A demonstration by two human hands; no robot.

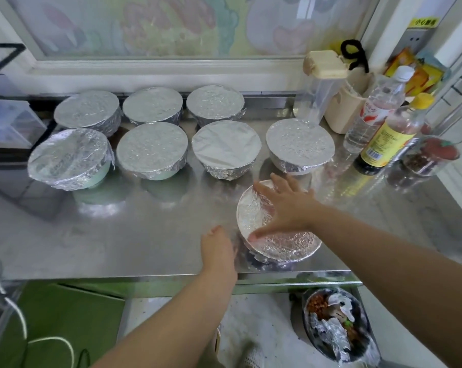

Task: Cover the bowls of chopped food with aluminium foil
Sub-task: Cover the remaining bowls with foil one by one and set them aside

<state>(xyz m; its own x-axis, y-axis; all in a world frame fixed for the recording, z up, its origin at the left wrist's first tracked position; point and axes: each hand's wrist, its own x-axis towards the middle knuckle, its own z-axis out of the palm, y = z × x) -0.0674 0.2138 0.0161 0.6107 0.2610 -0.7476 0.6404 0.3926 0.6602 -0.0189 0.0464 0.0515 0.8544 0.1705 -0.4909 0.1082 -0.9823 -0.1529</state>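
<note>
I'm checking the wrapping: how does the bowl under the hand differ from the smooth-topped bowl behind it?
The near bowl has crinkled foil; the smooth-topped bowl has a flat, matte top. The near bowl stands alone by the table edge under the right hand; the smooth-topped bowl sits in a row, untouched. Both are fully covered with foil.
</note>
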